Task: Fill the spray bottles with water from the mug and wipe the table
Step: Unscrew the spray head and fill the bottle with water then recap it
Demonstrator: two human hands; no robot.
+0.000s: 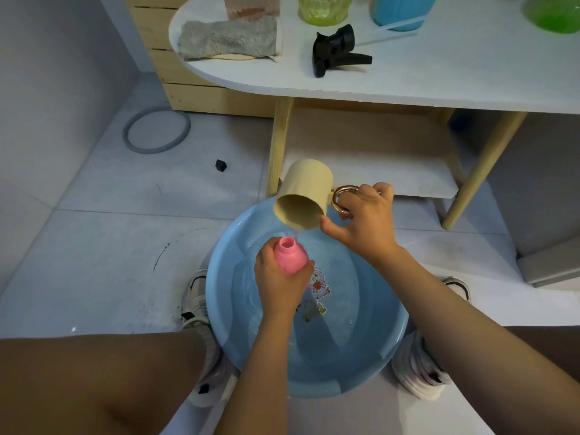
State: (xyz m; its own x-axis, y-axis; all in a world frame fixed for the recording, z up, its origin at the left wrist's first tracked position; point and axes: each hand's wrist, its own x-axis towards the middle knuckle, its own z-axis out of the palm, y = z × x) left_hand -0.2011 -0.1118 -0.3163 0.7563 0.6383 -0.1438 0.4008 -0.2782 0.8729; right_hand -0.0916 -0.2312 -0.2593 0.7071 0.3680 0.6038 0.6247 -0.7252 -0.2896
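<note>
One bottle (290, 257) is being filled. It is gripped by the left hand (277, 282) over the basin (389, 337), which has water in it. The mug (303, 199), held at its handle by the right hand (365, 219), is tipped just above the bottle, and a thin stream is poured in. Next, the mug should likely be tipped slowly. How full the bottle is cannot be told.

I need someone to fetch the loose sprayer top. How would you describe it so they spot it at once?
Look at the white oval table above the blue basin. Near its front edge, right of the grey cloth, lies the black trigger sprayer head on its side. It is the only black item there, unattached to any bottle.
</note>
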